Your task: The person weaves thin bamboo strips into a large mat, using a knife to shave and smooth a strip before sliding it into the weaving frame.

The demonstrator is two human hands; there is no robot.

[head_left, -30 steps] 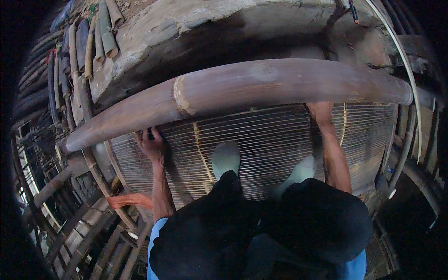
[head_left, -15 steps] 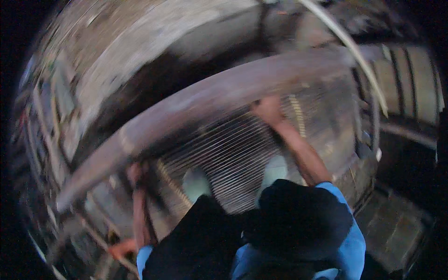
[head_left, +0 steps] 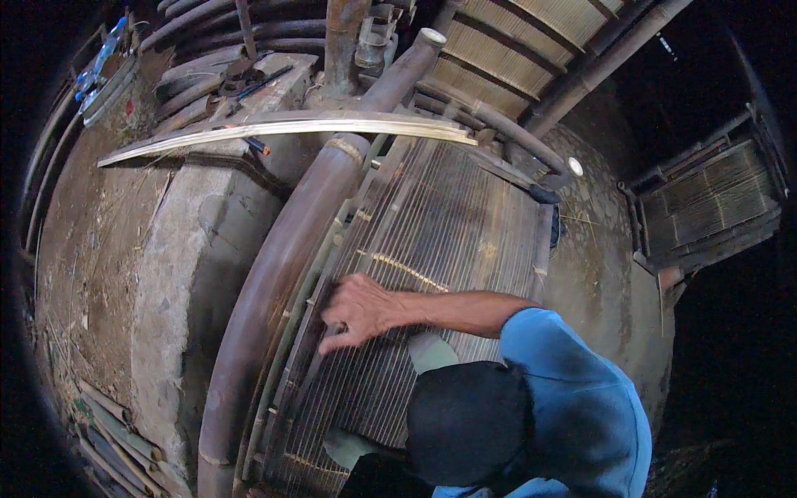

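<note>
My right hand (head_left: 357,311) reaches in from the right on a bare forearm with a blue sleeve. It presses palm-down on a mat of thin bamboo slats (head_left: 452,220), fingers spread and slightly bent, right beside a thick brown bamboo pole (head_left: 274,282) that runs along the mat's left edge. It holds nothing. My left hand is out of sight, hidden below my dark-clad knee (head_left: 465,423). A pale shoe (head_left: 432,353) rests on the mat just under my right forearm.
A long pale split-bamboo strip (head_left: 290,126) lies across the pole's top end. A rough concrete slab (head_left: 166,274) lies to the left, with bamboo pieces (head_left: 108,432) at its lower corner. More poles (head_left: 249,33) and a slat panel (head_left: 714,207) stand further off.
The view has swung round, so the pole now runs upward instead of across. My right hand has slid along the mat toward the pole. My left hand has dropped out of sight.
</note>
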